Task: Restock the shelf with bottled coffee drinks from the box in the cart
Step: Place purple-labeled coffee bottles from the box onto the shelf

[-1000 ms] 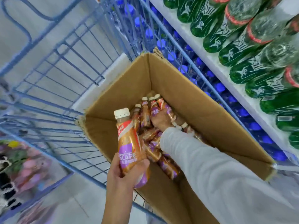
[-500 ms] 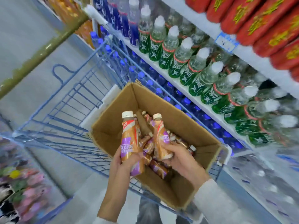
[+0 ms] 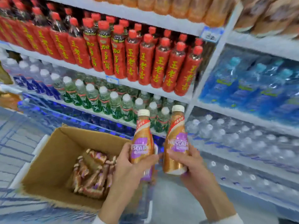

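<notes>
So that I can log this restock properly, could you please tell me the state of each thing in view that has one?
Left bottle, capped, roughly upright, gripped by the left hand.
Right bottle, capped, roughly upright, gripped by the right hand.
Box, open, partly filled.
Bottles in the box, lying in a heap.
Red bottles, capped, upright in rows.
Green bottles, capped, upright in rows.

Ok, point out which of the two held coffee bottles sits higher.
The right-hand bottle: its white cap stands higher than that of the left-hand bottle, which is nearer the box.
</notes>
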